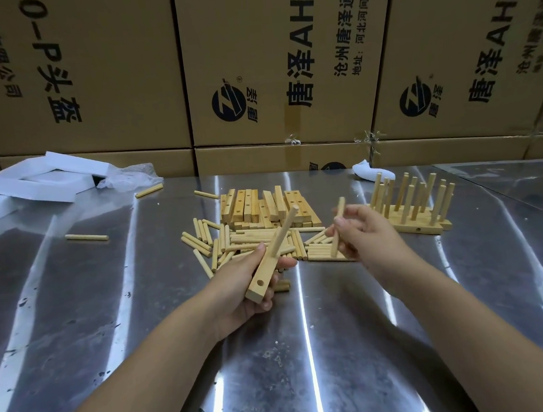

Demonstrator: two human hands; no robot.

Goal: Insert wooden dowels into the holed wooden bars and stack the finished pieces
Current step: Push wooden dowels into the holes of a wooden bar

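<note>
One bar (pixel 264 273) w/ fitted dowel (pixel 285 228): left hand (pixel 237 289) grips; right hand (pixel 368 238) pinches loose dowel (pixel 337 226).

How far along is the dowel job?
Done: several finished pieces, dowels upright, sit at the right. In hand: the left hand holds a bar with one dowel inserted and a hole empty; the right hand pinches another dowel. Left: a pile of bare bars and loose dowels.
</note>
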